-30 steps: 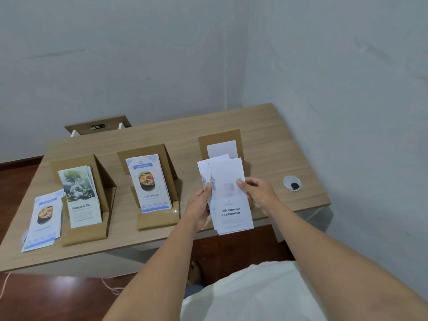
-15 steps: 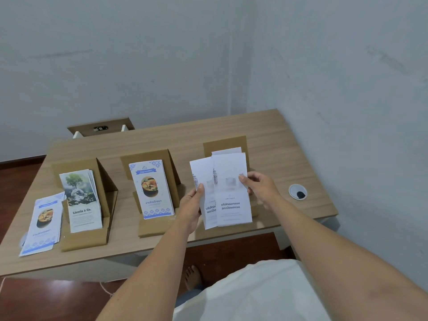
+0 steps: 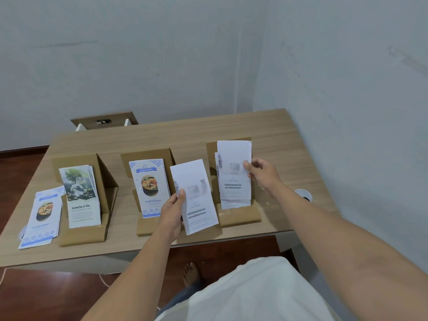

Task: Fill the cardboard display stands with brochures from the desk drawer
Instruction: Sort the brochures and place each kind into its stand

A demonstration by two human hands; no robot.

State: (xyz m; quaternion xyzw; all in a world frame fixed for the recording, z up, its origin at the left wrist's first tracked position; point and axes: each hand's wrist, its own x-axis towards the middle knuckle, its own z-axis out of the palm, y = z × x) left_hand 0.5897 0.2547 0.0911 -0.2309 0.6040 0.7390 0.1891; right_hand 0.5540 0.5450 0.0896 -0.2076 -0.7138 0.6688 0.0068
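Room corner, two plain pale grey-white walls [image 3: 162, 54], scuffed, meeting behind the desk. Light wood-grain desk [image 3: 231, 128] pushed into corner, right edge against wall; round cable grommet [image 3: 303, 195] near right edge. Small wooden shelf/side table [image 3: 104, 120] w/ white legs behind desk, left. Dark reddish wood floor [image 3: 34, 295], white cable [image 3: 103, 280] on it. Light soft, even.

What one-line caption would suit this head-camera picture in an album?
Right hand slots white brochures into the right-hand stand; left hand holds another brochure.
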